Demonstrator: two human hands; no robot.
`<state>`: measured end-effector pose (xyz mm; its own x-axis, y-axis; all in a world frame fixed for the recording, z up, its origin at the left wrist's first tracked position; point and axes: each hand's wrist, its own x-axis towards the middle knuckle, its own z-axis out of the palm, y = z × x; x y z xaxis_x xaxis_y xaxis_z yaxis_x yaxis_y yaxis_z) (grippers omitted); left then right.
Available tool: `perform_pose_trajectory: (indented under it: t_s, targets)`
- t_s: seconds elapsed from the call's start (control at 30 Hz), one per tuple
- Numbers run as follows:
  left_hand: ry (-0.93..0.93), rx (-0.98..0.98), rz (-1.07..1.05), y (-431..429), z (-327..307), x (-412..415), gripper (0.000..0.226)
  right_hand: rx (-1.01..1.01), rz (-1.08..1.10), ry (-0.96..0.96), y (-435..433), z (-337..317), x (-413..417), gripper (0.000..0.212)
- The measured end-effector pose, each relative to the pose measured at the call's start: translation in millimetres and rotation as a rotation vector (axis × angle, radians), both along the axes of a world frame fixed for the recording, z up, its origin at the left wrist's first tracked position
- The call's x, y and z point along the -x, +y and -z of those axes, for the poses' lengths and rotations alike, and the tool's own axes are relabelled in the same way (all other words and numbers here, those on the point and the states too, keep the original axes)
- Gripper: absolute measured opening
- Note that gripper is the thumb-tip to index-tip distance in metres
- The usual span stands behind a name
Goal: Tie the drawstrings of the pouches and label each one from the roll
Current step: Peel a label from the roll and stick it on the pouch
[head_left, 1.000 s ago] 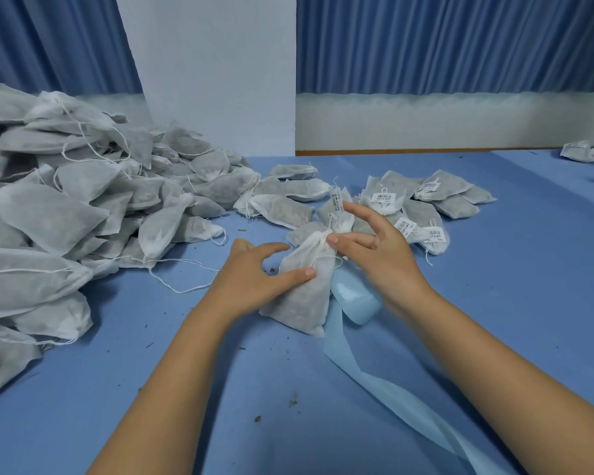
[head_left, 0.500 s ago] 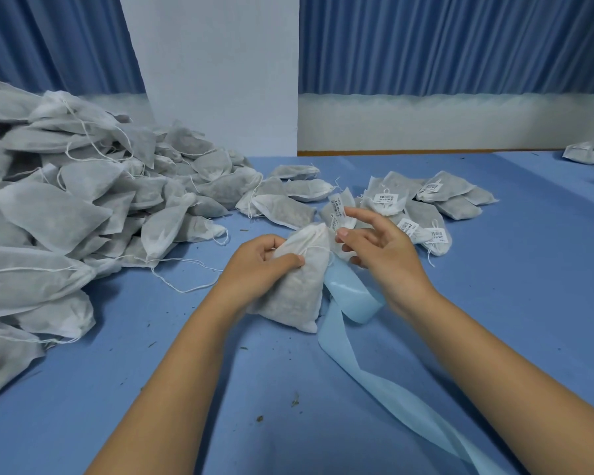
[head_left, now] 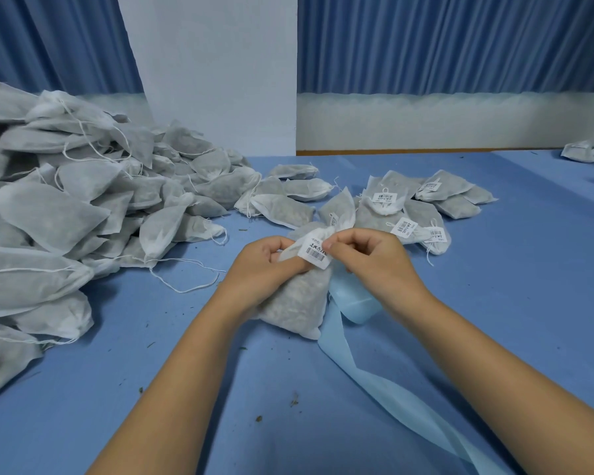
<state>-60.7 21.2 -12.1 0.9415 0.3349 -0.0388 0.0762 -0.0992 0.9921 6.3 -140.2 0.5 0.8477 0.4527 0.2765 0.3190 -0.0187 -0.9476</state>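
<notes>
A filled white drawstring pouch (head_left: 295, 303) lies on the blue table in front of me. My left hand (head_left: 264, 265) grips its upper part near the gathered neck. My right hand (head_left: 367, 258) pinches a white barcode label (head_left: 314, 253) against the neck of the pouch. Just right of the pouch sits the pale blue label roll (head_left: 357, 303), partly hidden by my right wrist. Its blue backing strip (head_left: 391, 402) trails toward the lower right.
A big heap of unlabelled pouches (head_left: 83, 207) with loose strings fills the left side. Several labelled pouches (head_left: 422, 210) lie behind my hands. More pouches (head_left: 587, 150) sit at the far right edge. Small dark crumbs dot the table (head_left: 528, 269).
The pouch has shifted a little toward me. My right hand has brought a barcode label onto the pouch's neck, and my left hand has closed tighter on the pouch.
</notes>
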Motion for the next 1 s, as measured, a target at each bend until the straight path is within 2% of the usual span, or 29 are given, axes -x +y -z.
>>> perform_pose_trajectory:
  t_s: [0.13,0.37,0.5,0.57,0.67,0.73,0.83,0.9,1.0]
  targets:
    - [-0.029,0.022,0.057,-3,-3,3,0.016,0.008,0.048,-0.008,-1,3,-3,0.005]
    - [-0.040,0.062,0.084,-6,-7,5,0.043,0.054,0.090,-0.139,-2,7,-4,0.007]
    - [-0.060,0.056,0.000,-8,-7,3,0.024,0.071,0.076,-0.178,-1,9,-2,0.008]
    - [-0.091,0.013,-0.036,-9,-6,2,0.023,0.077,0.081,-0.188,0,10,-2,0.010]
    - [-0.136,-0.001,-0.037,-9,-5,2,0.023,0.078,0.123,-0.196,1,9,-2,0.031]
    - [-0.163,0.003,-0.029,-9,-6,3,0.020,0.110,0.150,-0.152,0,8,-5,0.042]
    - [-0.207,0.057,-0.007,-10,-6,3,0.019,0.145,0.041,0.010,-4,5,-8,0.026]
    - [-0.212,0.074,-0.008,-11,-7,3,0.019,0.107,-0.049,0.147,-6,5,-9,0.026]
    - [-0.198,0.044,-0.027,-12,-6,2,0.020,0.047,-0.109,0.174,-7,3,-9,0.018]
